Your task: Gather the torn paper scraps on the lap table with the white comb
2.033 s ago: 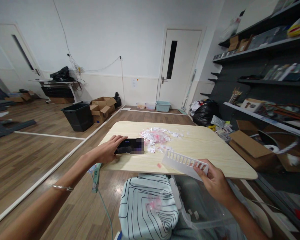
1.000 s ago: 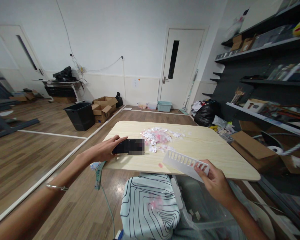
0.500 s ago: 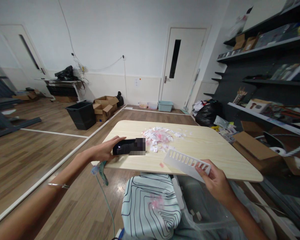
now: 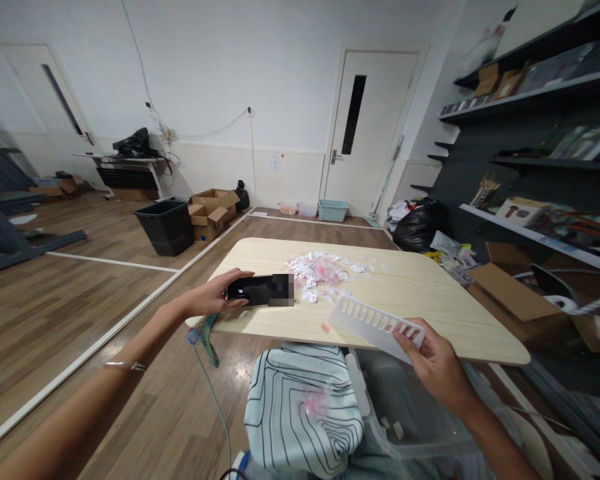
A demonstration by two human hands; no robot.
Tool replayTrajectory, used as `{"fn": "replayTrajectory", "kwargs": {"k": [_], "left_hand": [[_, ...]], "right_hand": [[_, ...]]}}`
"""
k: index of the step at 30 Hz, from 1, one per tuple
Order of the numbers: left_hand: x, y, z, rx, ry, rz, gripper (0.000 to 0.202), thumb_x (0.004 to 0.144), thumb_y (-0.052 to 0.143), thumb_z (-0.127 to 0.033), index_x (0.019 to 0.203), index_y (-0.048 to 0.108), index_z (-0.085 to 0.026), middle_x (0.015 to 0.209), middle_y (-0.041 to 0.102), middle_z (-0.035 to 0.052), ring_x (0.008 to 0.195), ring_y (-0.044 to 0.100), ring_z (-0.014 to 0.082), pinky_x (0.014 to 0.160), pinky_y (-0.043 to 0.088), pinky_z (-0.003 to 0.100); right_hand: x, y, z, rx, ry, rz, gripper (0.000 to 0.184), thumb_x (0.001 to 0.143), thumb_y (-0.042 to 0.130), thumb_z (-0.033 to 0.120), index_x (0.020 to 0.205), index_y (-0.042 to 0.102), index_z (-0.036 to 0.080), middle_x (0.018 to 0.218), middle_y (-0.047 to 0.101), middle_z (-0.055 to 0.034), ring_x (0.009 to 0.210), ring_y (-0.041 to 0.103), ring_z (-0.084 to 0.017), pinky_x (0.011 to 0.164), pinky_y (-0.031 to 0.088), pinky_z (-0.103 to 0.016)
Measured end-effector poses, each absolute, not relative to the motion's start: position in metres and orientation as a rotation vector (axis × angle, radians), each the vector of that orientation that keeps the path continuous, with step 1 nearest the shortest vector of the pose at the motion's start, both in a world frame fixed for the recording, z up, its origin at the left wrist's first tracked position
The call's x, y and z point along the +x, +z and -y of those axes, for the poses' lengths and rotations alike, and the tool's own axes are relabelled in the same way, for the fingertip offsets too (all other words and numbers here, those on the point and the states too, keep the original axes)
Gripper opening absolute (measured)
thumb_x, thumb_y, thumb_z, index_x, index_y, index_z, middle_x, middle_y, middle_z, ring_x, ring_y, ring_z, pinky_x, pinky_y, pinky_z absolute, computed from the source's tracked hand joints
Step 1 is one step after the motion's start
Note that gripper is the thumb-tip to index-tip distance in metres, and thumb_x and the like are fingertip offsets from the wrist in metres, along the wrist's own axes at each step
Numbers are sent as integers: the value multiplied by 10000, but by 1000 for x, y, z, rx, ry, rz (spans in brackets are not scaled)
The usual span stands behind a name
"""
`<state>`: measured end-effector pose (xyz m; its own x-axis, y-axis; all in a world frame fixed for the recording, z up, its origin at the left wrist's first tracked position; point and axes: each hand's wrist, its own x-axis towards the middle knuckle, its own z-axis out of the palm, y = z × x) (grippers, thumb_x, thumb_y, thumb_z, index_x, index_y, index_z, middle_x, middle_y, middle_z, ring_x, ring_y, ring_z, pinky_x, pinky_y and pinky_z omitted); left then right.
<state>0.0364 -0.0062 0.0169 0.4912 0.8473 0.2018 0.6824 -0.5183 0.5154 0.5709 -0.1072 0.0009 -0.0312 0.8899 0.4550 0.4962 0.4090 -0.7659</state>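
My left hand [image 4: 215, 293] is closed round the left end of a black smartphone [image 4: 255, 291]. The phone is tilted up above the left part of the pale wooden table [image 4: 275, 325], dark screen towards me. Between finger and thumb, my right hand [image 4: 437, 363] grips a flat white plastic strip with a row of slots [image 4: 365, 328], slanting over the table's front edge. A heap of torn white and pink paper scraps [image 4: 317, 268] lies mid-table, between and beyond my hands. One small pink scrap [image 4: 325, 328] lies apart, near the front edge.
Below the table's front edge are a striped light-blue cloth [image 4: 300, 413] with pink bits on it and a clear plastic bin [image 4: 405, 447]. A black waste bin [image 4: 165, 230] and cardboard boxes [image 4: 213, 210] stand back left. Shelves [image 4: 535, 240] line the right.
The view has shifted slightly. My left thumb now shows across the phone's lower left edge, and the phone sits a little more level. The right hand keeps its hold on the slotted strip.
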Motion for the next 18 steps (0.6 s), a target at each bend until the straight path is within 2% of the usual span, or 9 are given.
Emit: {"fn": "replayTrajectory", "kwargs": {"k": [3, 9, 13, 18], "left_hand": [[42, 17, 5, 2354, 668, -1315, 702, 1064, 693, -710, 1556, 688, -208, 1468, 811, 180, 1333, 791, 369, 1159, 657, 497], [46, 19, 2, 2358, 697, -1332, 654, 1071, 676, -746, 1442, 734, -210, 1393, 847, 168, 1244, 816, 352, 1114, 667, 488], [45, 19, 6, 2355, 684, -1315, 696, 1061, 703, -745, 1508, 708, -211, 1445, 816, 171, 1314, 796, 367, 1148, 652, 481], [46, 16, 14, 2402, 584, -1400, 884, 967, 808, -711, 1654, 619, -187, 1498, 747, 191, 1330, 780, 382, 1201, 631, 511]], "right_hand": [[570, 3, 108, -1221, 507, 1670, 485, 1042, 782, 753, 976, 759, 273, 823, 844, -49, 721, 824, -255, 670, 668, -307], [571, 2, 109, -1231, 513, 1677, 503, 1041, 769, 776, 986, 759, 276, 826, 846, -49, 702, 814, -255, 654, 662, -312], [572, 0, 109, -1226, 488, 1688, 466, 1059, 758, 736, 989, 762, 275, 822, 842, -47, 699, 804, -250, 653, 651, -307], [571, 0, 109, -1216, 489, 1685, 430, 1068, 760, 696, 987, 759, 273, 813, 837, -44, 700, 802, -247, 661, 652, -305]]}}
